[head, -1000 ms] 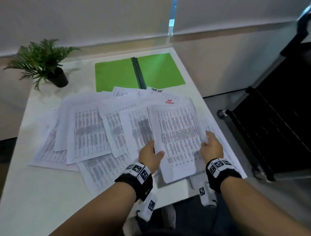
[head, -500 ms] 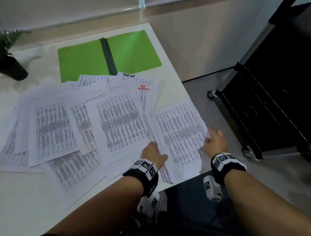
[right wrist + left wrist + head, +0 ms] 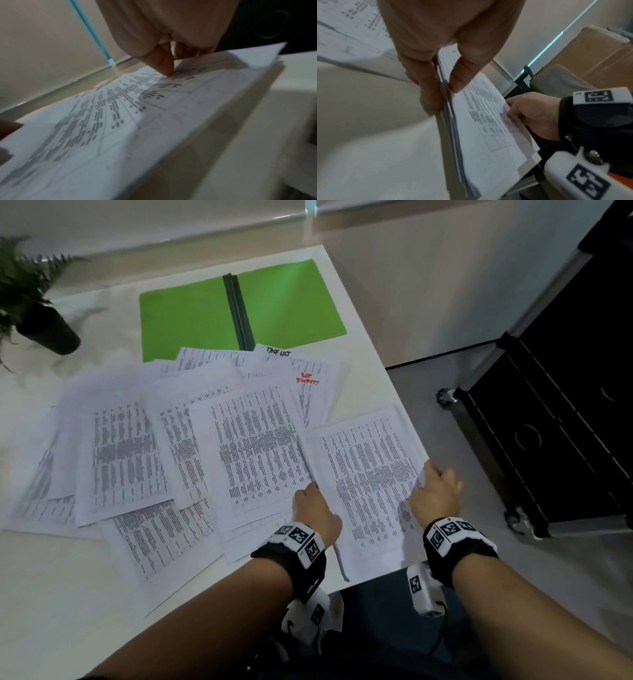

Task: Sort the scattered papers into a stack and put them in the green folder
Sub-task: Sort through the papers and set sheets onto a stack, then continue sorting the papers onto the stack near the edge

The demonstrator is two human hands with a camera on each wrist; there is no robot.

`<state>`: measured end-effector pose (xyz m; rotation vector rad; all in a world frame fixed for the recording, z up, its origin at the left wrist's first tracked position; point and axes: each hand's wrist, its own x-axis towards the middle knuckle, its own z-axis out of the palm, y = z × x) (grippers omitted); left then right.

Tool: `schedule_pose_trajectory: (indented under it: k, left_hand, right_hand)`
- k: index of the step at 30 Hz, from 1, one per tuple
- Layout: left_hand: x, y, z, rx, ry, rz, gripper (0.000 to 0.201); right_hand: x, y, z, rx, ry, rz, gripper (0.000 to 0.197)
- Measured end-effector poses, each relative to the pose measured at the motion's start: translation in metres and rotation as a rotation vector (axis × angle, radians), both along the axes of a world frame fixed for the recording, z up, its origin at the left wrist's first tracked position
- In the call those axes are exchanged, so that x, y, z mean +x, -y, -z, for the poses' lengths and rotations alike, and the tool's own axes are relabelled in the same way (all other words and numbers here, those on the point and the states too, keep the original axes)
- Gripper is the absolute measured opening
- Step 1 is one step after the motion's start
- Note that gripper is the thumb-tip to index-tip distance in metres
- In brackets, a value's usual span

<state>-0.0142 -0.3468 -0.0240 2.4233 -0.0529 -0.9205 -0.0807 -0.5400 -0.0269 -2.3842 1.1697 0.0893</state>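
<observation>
A small stack of printed papers (image 3: 366,484) is raised slightly off the white table (image 3: 51,594) at its near right corner. My left hand (image 3: 317,508) pinches the stack's left edge (image 3: 448,108) between thumb and fingers. My right hand (image 3: 435,491) grips its right edge, thumb on the top sheet (image 3: 120,108). Several more printed sheets (image 3: 137,453) lie scattered and overlapping to the left and behind. The green folder (image 3: 239,309) lies open flat at the far side of the table, its near edge under a few sheets.
A potted fern (image 3: 30,299) stands at the table's far left. A black wheeled case (image 3: 555,412) sits on the floor to the right of the table. A wall runs behind the table.
Both hands have carried the small stack to the right, off the scattered pile toward the table's right corner. My head view has swung right and down.
</observation>
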Motion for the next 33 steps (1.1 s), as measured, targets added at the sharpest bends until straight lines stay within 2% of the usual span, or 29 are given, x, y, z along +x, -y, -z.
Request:
schedule_pose_trajectory:
  k: [2,4,7,10,12,14,19,22,25,27,29,33]
  left_hand:
    - [0.008,-0.011,-0.007,-0.064,-0.003,-0.051,0.058]
    - [0.023,-0.033,-0.018,-0.112,0.053,-0.124,0.058]
    - [0.053,-0.084,-0.032,-0.1,0.195,-0.276,0.057]
    - [0.085,-0.155,-0.033,0.008,0.212,-0.453,0.069]
    - [0.104,-0.206,-0.03,0.093,0.172,-0.576,0.078]
    - [0.121,-0.257,-0.028,0.195,0.14,-0.652,0.085]
    - [0.159,-0.369,-0.016,0.308,0.053,-0.771,0.11]
    - [0.172,-0.406,-0.012,0.313,-0.017,-0.792,0.111]
    - [0.187,-0.425,-0.006,0.241,-0.046,-0.792,0.114]
    - [0.193,-0.431,0.003,0.198,-0.047,-0.737,0.117]
    - [0.194,-0.434,0.01,0.185,-0.041,-0.653,0.117]
    - [0.182,-0.443,0.012,0.345,0.034,-0.518,0.109]
  right_hand:
    - [0.015,-0.015,-0.016,-0.083,0.039,-0.061,0.065]
    - [0.038,-0.04,-0.031,-0.062,0.17,-0.182,0.068]
    - [0.08,-0.093,-0.051,0.227,0.344,-0.378,0.059]
    - [0.123,-0.148,-0.057,0.445,0.344,-0.523,0.055]
    - [0.155,-0.172,-0.051,0.442,0.297,-0.494,0.06]
    - [0.188,-0.181,-0.045,0.358,0.225,-0.369,0.064]
    - [0.252,-0.169,-0.03,0.122,-0.134,-0.123,0.073]
    - [0.276,-0.158,-0.015,0.084,-0.277,-0.022,0.084]
    - [0.289,-0.16,-0.007,0.083,-0.393,-0.057,0.092]
    - [0.293,-0.174,-0.009,0.091,-0.39,-0.062,0.094]
    - [0.292,-0.199,-0.012,0.079,-0.399,-0.084,0.089]
    - [0.274,-0.261,-0.01,0.065,-0.373,-0.184,0.068]
